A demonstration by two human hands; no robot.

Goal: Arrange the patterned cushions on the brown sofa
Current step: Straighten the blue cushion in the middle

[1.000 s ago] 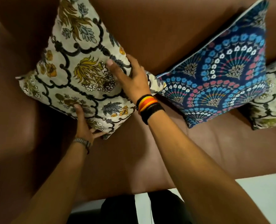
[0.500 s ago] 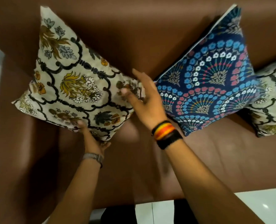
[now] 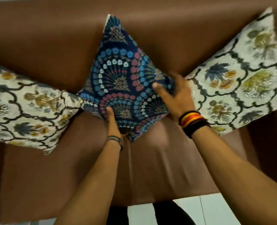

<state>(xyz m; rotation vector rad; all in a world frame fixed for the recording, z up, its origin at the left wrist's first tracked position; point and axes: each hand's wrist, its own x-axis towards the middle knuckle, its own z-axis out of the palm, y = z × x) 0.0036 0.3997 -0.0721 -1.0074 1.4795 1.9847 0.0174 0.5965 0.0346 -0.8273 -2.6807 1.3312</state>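
A navy cushion (image 3: 120, 78) with blue and pink fan patterns stands on one corner against the brown sofa's (image 3: 159, 168) backrest, in the middle. My left hand (image 3: 112, 122) grips its lower corner, thumb on the front. My right hand (image 3: 175, 96) holds its right corner, fingers spread over the fabric. A cream floral cushion (image 3: 24, 108) leans at the left, its corner touching the navy one. Another cream floral cushion (image 3: 241, 82) leans at the right, behind my right hand.
The sofa's seat lies bare below the cushions, with a seam (image 3: 130, 163) running down its middle. A white tiled floor (image 3: 215, 208) shows beyond the seat's front edge, and dark trousers (image 3: 163, 213) stand there.
Both hands have let go of the left cream cushion and moved right onto the navy cushion. The view has shifted right, so the navy cushion is now in the middle.
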